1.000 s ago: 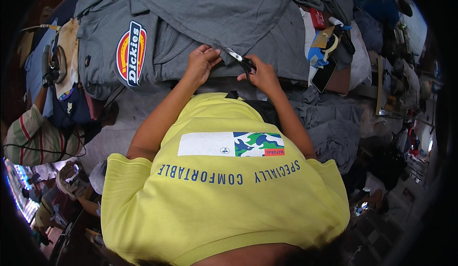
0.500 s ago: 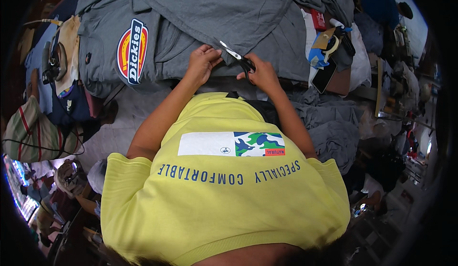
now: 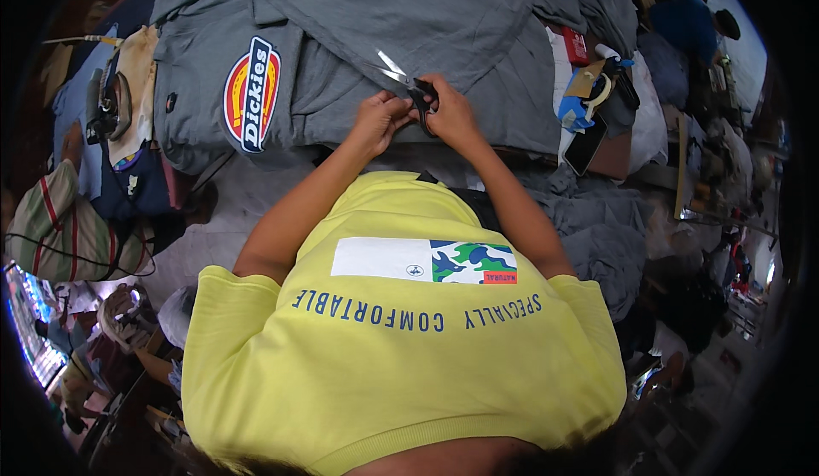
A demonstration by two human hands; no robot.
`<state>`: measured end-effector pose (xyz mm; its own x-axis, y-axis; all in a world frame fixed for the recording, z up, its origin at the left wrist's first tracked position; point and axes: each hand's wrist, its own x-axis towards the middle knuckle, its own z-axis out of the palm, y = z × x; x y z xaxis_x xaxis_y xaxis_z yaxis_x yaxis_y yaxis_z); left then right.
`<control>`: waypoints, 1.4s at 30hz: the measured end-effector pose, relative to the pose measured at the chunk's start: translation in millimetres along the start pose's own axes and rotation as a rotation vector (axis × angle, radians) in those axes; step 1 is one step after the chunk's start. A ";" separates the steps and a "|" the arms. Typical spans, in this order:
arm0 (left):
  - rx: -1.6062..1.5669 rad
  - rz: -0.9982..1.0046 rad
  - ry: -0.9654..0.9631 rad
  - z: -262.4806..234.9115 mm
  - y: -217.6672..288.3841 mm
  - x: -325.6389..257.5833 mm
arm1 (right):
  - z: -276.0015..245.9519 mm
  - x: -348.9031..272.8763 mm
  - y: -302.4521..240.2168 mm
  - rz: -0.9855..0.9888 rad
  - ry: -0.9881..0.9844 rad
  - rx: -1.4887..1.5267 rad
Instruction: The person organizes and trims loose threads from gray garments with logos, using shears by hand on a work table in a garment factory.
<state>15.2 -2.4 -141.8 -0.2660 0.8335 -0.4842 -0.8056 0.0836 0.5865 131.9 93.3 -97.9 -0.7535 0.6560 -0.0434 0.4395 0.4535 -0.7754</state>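
Observation:
A grey garment (image 3: 341,15) with a large red, yellow and blue badge is spread over the table in front of me. My right hand (image 3: 450,118) grips black-handled scissors (image 3: 393,68) by the loops; their bright blades are parted and point away to the left above the cloth. Close beside them, at the garment's near edge, my left hand (image 3: 380,123) is closed in a pinch. Whatever lies between its fingertips is too small or hidden to make out. The two hands are nearly touching.
On the right lie a phone (image 3: 584,145), a tape roll (image 3: 601,90) and a red box (image 3: 574,46). An iron (image 3: 118,109) rests at the left beside another person's hand (image 3: 72,142). Crumpled grey cloth (image 3: 597,220) is heaped below the table's right side.
My left hand has moved right, up to the scissors. The scissors have shifted left and their blades have spread apart. The view has shifted slightly.

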 end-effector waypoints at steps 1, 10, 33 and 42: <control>-0.009 0.026 0.030 7.1 4.3 -4.2 | 2.3 1.7 4.1 0.000 -0.003 -0.032; -0.191 0.275 0.181 -27.2 54.3 19.2 | -20.5 -46.4 46.4 0.064 0.060 -0.012; 0.073 0.166 0.222 -38.3 48.6 -26.9 | -35.6 -26.1 -19.2 0.052 -0.151 -0.134; 0.005 0.210 0.198 -30.8 56.0 -34.9 | -13.8 4.8 -28.1 -0.047 -0.198 -0.236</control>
<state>-36.9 -43.6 -112.0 -0.5252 0.7101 -0.4690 -0.7195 -0.0762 0.6903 122.7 92.1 -67.6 -0.8462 0.5110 -0.1510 0.4858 0.6235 -0.6126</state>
